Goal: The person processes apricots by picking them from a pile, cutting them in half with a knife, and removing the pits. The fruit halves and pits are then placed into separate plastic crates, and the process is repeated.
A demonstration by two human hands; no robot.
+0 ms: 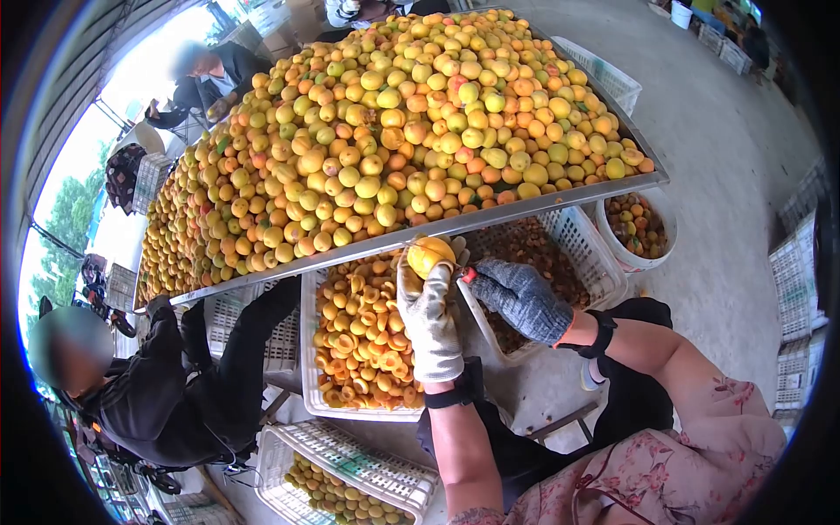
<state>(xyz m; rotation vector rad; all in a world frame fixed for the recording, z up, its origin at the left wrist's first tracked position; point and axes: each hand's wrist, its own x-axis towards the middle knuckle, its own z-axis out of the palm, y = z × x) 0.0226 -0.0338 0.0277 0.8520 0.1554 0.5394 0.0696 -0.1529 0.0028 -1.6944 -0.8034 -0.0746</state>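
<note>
My left hand [429,319], in a white glove, holds a yellow-orange apricot [430,255] at the near edge of the metal table [525,210]. Just to its right, my right hand [518,297], in a grey knitted glove, is closed round a small tool with a red part [470,275] that points at the fruit; its blade is too small to make out. Below my left hand stands a white crate of halved apricots [363,337]. Under my right hand is another crate [595,254] with dark brown pieces in it.
Whole apricots [394,131] are heaped on the table. A white bucket [634,223] of fruit stands at the right. A crate of apricots [350,472] is at the bottom. One person in black [175,398] sits at the left; another [223,74] is behind the table.
</note>
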